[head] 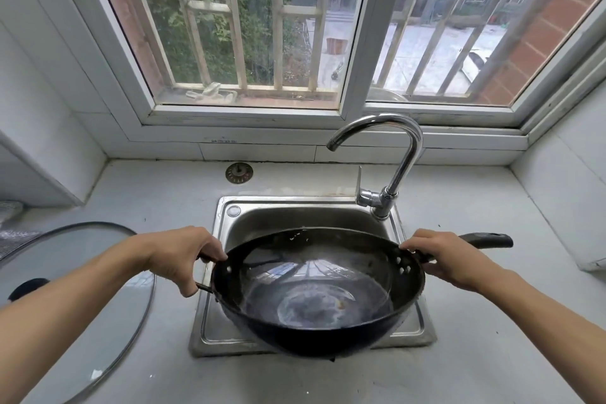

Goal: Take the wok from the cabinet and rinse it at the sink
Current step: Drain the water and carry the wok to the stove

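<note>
Now the wok point(316, 292) hangs over the sink point(229, 216), tilted toward the camera, gripped by 2 hands for balance. Left hand point(178, 259) is curled around the small loop handle; right hand point(447, 259) is wrapped on the long handle point(488, 239) near the rim. Faucet point(390, 154) arcs above, no water visible. Basin floor sits hidden beneath the wok, and a glass lid point(98, 305) lies partly cut off, left.
</note>
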{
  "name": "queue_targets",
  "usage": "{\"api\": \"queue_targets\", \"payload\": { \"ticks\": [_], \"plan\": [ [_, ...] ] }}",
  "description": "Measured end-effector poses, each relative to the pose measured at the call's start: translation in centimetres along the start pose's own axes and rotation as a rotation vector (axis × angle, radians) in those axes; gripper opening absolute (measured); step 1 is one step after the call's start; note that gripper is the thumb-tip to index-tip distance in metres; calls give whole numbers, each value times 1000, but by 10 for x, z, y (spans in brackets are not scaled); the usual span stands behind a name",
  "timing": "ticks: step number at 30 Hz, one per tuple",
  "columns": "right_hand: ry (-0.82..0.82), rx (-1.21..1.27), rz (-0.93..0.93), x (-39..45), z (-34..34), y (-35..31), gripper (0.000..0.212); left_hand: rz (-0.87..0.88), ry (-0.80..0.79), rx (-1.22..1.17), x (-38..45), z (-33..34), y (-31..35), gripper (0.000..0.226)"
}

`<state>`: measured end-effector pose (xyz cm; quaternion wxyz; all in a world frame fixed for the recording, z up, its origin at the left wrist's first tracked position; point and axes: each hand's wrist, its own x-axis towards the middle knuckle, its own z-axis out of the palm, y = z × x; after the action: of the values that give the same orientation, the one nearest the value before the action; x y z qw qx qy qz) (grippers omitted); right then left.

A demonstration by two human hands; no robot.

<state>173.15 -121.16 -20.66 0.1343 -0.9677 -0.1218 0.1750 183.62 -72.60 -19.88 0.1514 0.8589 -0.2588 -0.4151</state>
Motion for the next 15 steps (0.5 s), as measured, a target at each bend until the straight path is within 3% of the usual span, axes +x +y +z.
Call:
{"api": "queue_targets", "payload": {
  "ticks": [6,15],
  "plan": [
    [-95,48,-24,-3,-1,2,35,48,-248,-262,-5,8,-1,39],
    [44,22,-10,-7,1,-3,41,-7,49,13,-3,15,-5,81]
  ]
}}
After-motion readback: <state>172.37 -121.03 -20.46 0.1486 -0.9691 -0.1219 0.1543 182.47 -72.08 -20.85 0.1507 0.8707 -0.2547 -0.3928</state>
